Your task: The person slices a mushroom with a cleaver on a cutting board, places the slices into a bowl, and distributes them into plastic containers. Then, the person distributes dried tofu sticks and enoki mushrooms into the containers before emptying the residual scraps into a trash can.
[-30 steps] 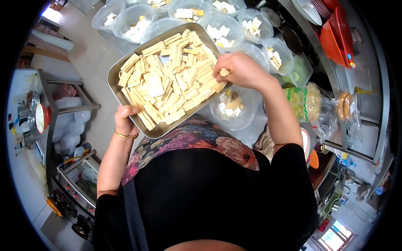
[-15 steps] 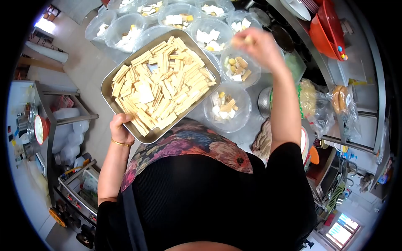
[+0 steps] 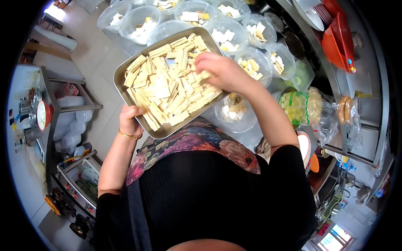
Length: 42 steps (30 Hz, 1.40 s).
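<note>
Gripping the tray [image 3: 199, 112] by one edge, the left hand [image 3: 129, 121] is well clear of the right hand [image 3: 222, 71] pinching a stick [image 3: 205, 74].

Grey metal worktop [image 3: 246, 137]. Landmark: printed plastic bag [image 3: 299, 106], resting on it, pale green round things inside. Left of bag and beyond it: clear plastic bowls [image 3: 266, 63] crowded together, white chunks in most. One near bowl [image 3: 238, 126] left of bag, partly covered. Green-tinted container [image 3: 308, 70] just beyond bag. Crumpled cloth [image 3: 264, 149] nearer the wearer than bag.
</note>
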Each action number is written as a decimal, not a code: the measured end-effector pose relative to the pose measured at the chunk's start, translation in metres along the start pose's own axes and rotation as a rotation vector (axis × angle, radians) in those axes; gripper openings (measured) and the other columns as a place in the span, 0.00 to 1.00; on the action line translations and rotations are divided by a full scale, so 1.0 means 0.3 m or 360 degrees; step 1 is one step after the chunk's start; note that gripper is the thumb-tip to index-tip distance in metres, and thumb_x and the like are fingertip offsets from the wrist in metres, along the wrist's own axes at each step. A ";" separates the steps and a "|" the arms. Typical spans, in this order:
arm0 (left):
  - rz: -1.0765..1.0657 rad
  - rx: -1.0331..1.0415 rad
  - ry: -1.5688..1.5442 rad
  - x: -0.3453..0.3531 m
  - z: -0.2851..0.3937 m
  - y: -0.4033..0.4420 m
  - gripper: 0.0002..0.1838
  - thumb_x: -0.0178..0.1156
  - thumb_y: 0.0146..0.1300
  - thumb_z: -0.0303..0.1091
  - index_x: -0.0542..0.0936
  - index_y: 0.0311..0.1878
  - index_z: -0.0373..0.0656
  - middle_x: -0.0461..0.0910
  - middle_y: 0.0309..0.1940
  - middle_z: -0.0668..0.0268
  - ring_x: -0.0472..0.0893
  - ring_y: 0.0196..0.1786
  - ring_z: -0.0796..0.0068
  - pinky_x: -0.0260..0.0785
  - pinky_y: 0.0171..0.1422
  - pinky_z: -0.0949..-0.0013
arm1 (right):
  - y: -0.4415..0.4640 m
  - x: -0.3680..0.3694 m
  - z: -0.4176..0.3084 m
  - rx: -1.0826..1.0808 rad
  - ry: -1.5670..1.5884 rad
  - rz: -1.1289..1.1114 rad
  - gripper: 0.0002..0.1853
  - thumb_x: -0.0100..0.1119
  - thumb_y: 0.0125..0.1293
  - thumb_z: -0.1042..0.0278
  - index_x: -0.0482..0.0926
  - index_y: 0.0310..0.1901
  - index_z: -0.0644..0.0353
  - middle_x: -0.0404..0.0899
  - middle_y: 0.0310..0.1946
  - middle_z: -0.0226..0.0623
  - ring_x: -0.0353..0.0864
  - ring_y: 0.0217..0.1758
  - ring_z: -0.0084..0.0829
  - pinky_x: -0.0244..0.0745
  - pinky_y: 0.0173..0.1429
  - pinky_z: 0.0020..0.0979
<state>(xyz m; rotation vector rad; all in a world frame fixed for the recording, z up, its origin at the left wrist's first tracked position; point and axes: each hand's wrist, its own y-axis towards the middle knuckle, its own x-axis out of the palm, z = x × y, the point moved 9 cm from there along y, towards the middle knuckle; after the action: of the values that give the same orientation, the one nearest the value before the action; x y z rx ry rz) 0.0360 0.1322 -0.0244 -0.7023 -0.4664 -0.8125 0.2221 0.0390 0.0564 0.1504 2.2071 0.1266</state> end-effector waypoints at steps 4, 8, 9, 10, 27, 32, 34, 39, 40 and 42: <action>-0.0059 -0.0030 0.0062 0.012 0.002 -0.004 0.36 0.46 0.37 0.23 0.60 0.58 0.28 0.70 0.51 0.49 0.74 0.51 0.56 0.69 0.56 0.59 | -0.046 -0.053 0.112 0.0336 -0.0059 -0.0052 0.12 0.63 0.47 0.72 0.75 0.35 0.56 0.75 0.34 0.33 0.75 0.38 0.33 0.71 0.40 0.30; -0.0080 0.0012 0.0008 0.024 0.010 -0.003 0.36 0.46 0.37 0.23 0.60 0.58 0.28 0.70 0.51 0.48 0.74 0.51 0.56 0.69 0.57 0.59 | -0.058 0.019 0.062 0.0211 -0.0294 -0.0244 0.15 0.63 0.46 0.72 0.77 0.39 0.55 0.74 0.35 0.32 0.75 0.38 0.36 0.71 0.39 0.32; -0.0083 0.0026 -0.0008 0.025 0.011 -0.003 0.36 0.46 0.37 0.23 0.60 0.58 0.27 0.70 0.51 0.48 0.74 0.51 0.55 0.69 0.57 0.59 | -0.054 0.031 0.054 0.0208 -0.0316 -0.0246 0.16 0.63 0.46 0.72 0.77 0.40 0.54 0.73 0.36 0.32 0.75 0.38 0.36 0.71 0.39 0.32; -0.0089 0.0038 -0.0022 0.025 0.011 -0.001 0.35 0.46 0.37 0.23 0.61 0.58 0.27 0.70 0.51 0.48 0.74 0.51 0.55 0.69 0.57 0.59 | -0.047 0.046 0.046 0.0158 -0.0278 -0.0279 0.14 0.62 0.45 0.74 0.76 0.38 0.56 0.72 0.37 0.32 0.75 0.39 0.37 0.70 0.39 0.34; 0.0116 0.0028 -0.0008 -0.038 -0.026 -0.006 0.34 0.45 0.39 0.22 0.61 0.57 0.27 0.71 0.51 0.49 0.74 0.51 0.55 0.68 0.57 0.59 | -0.048 -0.300 0.374 0.0707 -0.0109 0.0408 0.19 0.60 0.55 0.59 0.71 0.46 0.57 0.78 0.30 0.42 0.78 0.33 0.39 0.72 0.38 0.36; 0.0045 0.0047 0.0043 -0.018 -0.012 0.006 0.35 0.46 0.38 0.23 0.60 0.58 0.28 0.70 0.52 0.50 0.73 0.53 0.56 0.67 0.58 0.60 | 0.046 -0.126 0.221 0.0580 -0.0228 0.0372 0.26 0.63 0.52 0.56 0.72 0.51 0.59 0.79 0.36 0.41 0.78 0.36 0.35 0.73 0.42 0.32; 0.0012 0.0022 0.0066 -0.011 -0.008 0.004 0.35 0.46 0.38 0.23 0.60 0.58 0.28 0.70 0.52 0.50 0.72 0.54 0.57 0.66 0.59 0.61 | 0.101 -0.034 0.136 0.0597 -0.0177 0.0281 0.32 0.62 0.51 0.48 0.70 0.52 0.64 0.75 0.43 0.48 0.76 0.46 0.41 0.70 0.50 0.36; -0.0126 0.0078 0.0108 0.032 0.024 0.011 0.37 0.46 0.35 0.23 0.59 0.58 0.28 0.69 0.53 0.50 0.72 0.54 0.57 0.66 0.59 0.60 | 0.143 0.076 0.133 0.0917 -0.0207 0.0020 0.33 0.64 0.49 0.51 0.67 0.53 0.60 0.71 0.43 0.47 0.73 0.50 0.43 0.69 0.52 0.35; -0.0119 0.0057 0.0090 0.028 0.023 0.016 0.38 0.46 0.35 0.23 0.59 0.59 0.28 0.69 0.53 0.50 0.72 0.55 0.57 0.66 0.60 0.60 | 0.143 0.079 0.145 0.0904 -0.0130 0.0038 0.31 0.64 0.49 0.53 0.68 0.52 0.60 0.71 0.42 0.47 0.73 0.49 0.43 0.68 0.52 0.34; -0.0120 0.0015 0.0065 0.015 0.026 0.034 0.38 0.47 0.35 0.24 0.59 0.59 0.28 0.69 0.53 0.50 0.72 0.55 0.57 0.66 0.60 0.60 | 0.146 0.088 0.160 0.0779 0.0012 0.0026 0.26 0.64 0.49 0.57 0.71 0.48 0.60 0.71 0.42 0.47 0.72 0.49 0.43 0.68 0.52 0.35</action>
<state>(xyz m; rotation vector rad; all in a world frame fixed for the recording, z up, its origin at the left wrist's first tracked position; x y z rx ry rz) 0.0458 0.1405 -0.0202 -0.6612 -0.4615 -0.8933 0.2476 0.0881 0.0132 0.4374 2.2065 -0.4081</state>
